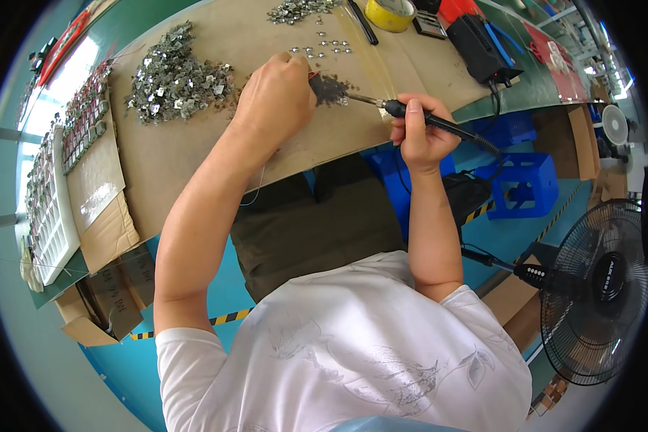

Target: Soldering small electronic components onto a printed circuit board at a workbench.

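Note:
My right hand (426, 138) grips a soldering iron (439, 124) like a pen. Its metal tip points left to a dark, scorched-looking patch (330, 89) on the brown-covered table. My left hand (277, 97) is closed just left of that patch, knuckles up. A bit of red shows by its fingertips, but the hand covers what it pinches. A thin pale wire (259, 189) hangs over the table edge below my left wrist. Several small shiny metal parts (322, 49) lie in loose rows beyond the hands.
To the left lies a heap of small metal pieces (173, 79), with a smaller heap (299, 9) at the back. Rows of wired boards (86, 119) and a white tray (54, 216) line the left side. At right are a black soldering station (479, 50), yellow tape (390, 13), blue stool (522, 183) and fan (601, 288).

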A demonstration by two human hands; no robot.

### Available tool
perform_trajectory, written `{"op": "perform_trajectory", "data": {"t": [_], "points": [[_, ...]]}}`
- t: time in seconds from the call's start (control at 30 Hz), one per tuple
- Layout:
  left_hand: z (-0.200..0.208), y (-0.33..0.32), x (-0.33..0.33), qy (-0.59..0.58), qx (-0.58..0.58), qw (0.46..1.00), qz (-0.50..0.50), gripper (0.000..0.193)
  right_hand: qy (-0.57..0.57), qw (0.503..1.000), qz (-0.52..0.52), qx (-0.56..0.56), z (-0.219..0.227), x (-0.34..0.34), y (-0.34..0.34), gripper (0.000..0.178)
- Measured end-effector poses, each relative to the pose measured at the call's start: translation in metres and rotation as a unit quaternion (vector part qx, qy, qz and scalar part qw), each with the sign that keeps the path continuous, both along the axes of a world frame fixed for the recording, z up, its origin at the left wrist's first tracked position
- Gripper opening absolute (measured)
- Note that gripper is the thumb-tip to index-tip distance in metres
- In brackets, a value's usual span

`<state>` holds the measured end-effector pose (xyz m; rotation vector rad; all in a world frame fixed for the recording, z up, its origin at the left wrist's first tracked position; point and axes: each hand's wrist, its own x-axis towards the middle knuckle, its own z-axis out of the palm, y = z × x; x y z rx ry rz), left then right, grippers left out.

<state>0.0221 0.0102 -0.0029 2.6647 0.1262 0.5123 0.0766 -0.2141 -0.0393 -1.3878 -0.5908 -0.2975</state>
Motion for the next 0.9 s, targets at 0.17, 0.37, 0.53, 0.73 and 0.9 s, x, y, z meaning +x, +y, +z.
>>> {"op": "perform_trajectory", "data": {"t": [0.17, 0.37, 0.53, 0.73, 0.9], "points": [[0.001, -0.001, 0.002, 0.019, 0.022, 1.0, 0.003, 0.018, -0.022, 1.0, 0.006, -0.019, -0.001, 0.001, -0.002, 0.015], [-0.003, 0.002, 0.006, 0.049, 0.073, 0.996, -0.001, 0.019, -0.002, 1.0, 0.006, -0.007, -0.001, 0.0, 0.0, 0.01], [0.002, -0.002, -0.001, -0.002, 0.011, 1.0, 0.008, 0.019, 0.0, 1.0, 0.007, -0.002, 0.002, 0.0, -0.001, 0.01], [0.011, 0.0, -0.006, 0.004, -0.156, 0.987, -0.035, 0.019, -0.014, 1.0, 0.001, -0.021, 0.0, 0.001, -0.002, 0.009], [0.008, 0.001, -0.006, 0.06, -0.111, 0.989, -0.083, 0.019, -0.035, 0.999, 0.002, -0.034, 0.0, 0.002, -0.001, 0.008]]}}
